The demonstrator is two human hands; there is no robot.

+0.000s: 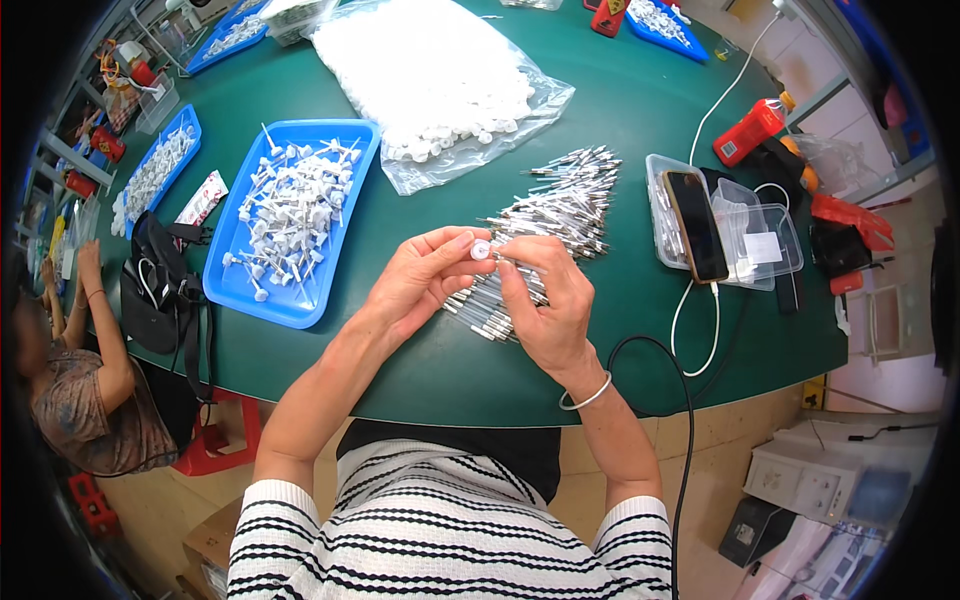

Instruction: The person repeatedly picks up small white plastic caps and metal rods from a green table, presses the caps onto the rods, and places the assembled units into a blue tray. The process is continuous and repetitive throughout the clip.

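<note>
Between thumb and forefinger, my left hand [420,280] pinches a small round white plastic cap [480,249]. My right hand [552,305] is right beside it with thumb and forefinger pressed together; what they grip is too small to make out. Just beyond and under my hands lies a pile of thin metal rods [565,215], with several more in a row [485,312] below my fingers. To the left, a blue tray [218,275] holds white caps with thin rods sticking out of them. A clear plastic bag [410,70] full of loose white caps lies open at the far middle.
At the right, a phone [694,225] with a white cable rests on clear plastic boxes [770,240]. A red bottle [750,132] stands behind. Left are a black bag [155,285], another blue tray [190,115] and a seated person [95,400]. A black cable [690,440] hangs over the green table's [440,395] edge.
</note>
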